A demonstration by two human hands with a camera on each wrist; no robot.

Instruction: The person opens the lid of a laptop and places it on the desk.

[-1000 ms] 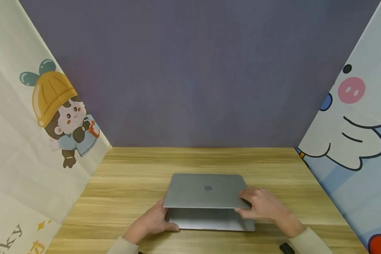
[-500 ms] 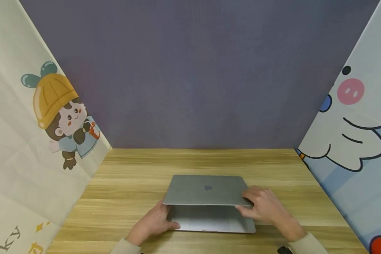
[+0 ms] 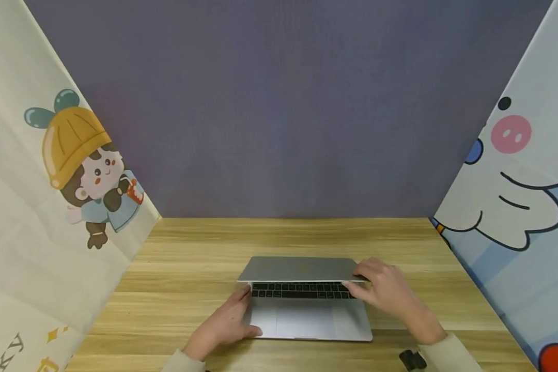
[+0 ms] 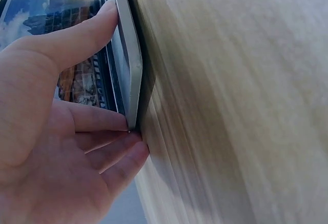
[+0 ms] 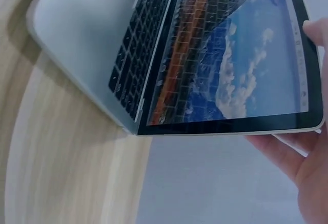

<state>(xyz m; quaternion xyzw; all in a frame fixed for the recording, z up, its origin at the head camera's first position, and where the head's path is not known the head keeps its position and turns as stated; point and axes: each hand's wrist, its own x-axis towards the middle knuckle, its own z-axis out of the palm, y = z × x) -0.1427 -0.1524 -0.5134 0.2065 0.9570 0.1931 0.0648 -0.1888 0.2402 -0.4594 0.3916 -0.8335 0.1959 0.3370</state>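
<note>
We're pinching the lid [image 3: 297, 269] of the laptop [image 3: 304, 310] on the bench's [image 3: 149, 305] near side by its right corner with our right hand [image 3: 386, 289], while our left hand [image 3: 225, 320] is gripping the base's left edge, probably so it's not skating around.

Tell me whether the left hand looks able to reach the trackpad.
Probably yes: the left hand holds the laptop by its left side, and the trackpad lies uncovered close by.

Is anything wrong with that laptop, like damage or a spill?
No damage or spill shows on the visible parts of the laptop. One thing looks odd: in the right wrist view, a key-shaped grid crosses the lit screen, probably just the keyboard's reflection.
</note>
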